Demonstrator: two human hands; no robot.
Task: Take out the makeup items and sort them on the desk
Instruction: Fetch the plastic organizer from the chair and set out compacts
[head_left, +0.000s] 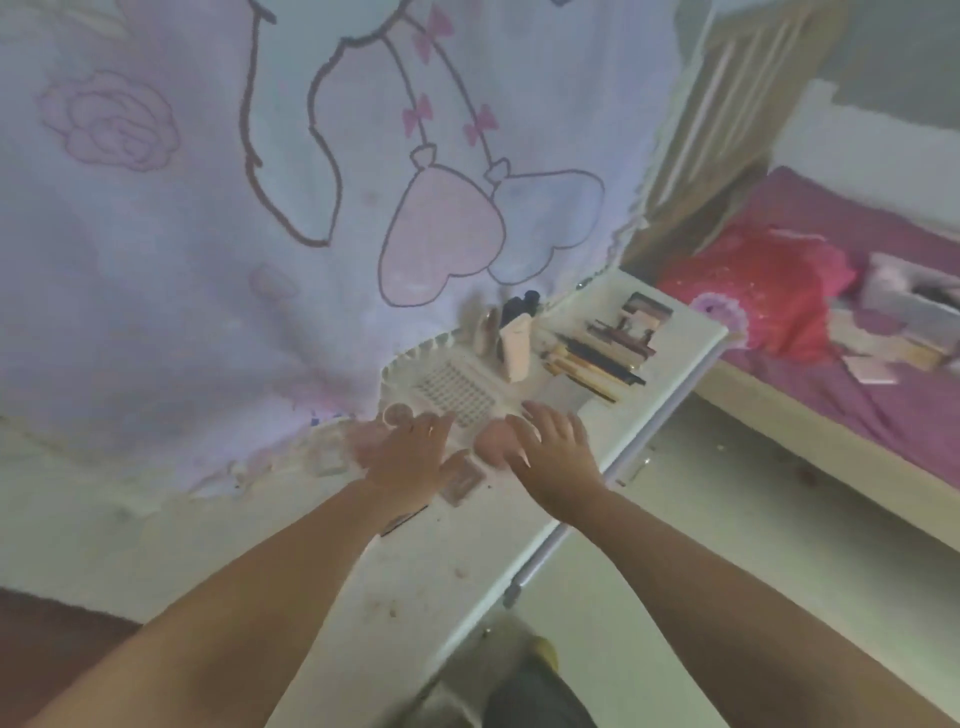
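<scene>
Both hands hover over the white desk (467, 561), palms down. My left hand (410, 457) has its fingers spread beside a small round compact (397, 414), with a small square pink compact (461, 483) just under its thumb side. My right hand (540, 447) is spread near the front of a white tray of false lashes (457, 392); neither hand grips anything. Farther back stand a beige tube (517, 351) and small bottles (488, 325). Brushes and pencils (592, 364) lie in a row, with palettes (641, 317) behind them.
A pale cloth with pink hearts and bows (311, 208) hangs behind the desk. A dark pencil (402, 519) lies under my left wrist. To the right are the floor, a bed with a purple sheet (883, 410), a red pillow (763, 291) and boxes.
</scene>
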